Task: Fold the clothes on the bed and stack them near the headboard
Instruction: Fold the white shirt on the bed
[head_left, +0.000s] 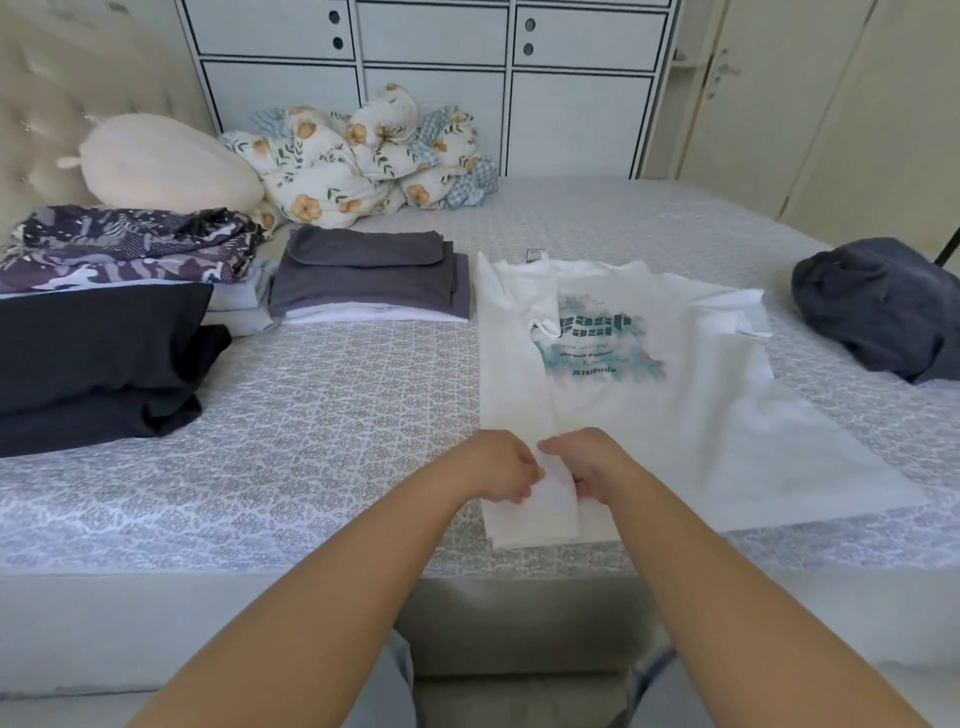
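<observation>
Left hand, right hand pinching white T-shirt hem, near bed edge

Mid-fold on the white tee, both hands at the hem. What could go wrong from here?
1. Both hands, left and right, pinch one corner of the white T-shirt; the far side lies loose, so a pull may skew the fold.
2. That hem sits near the bed edge and could slip off.
3. The dark garment is still unfolded.
</observation>
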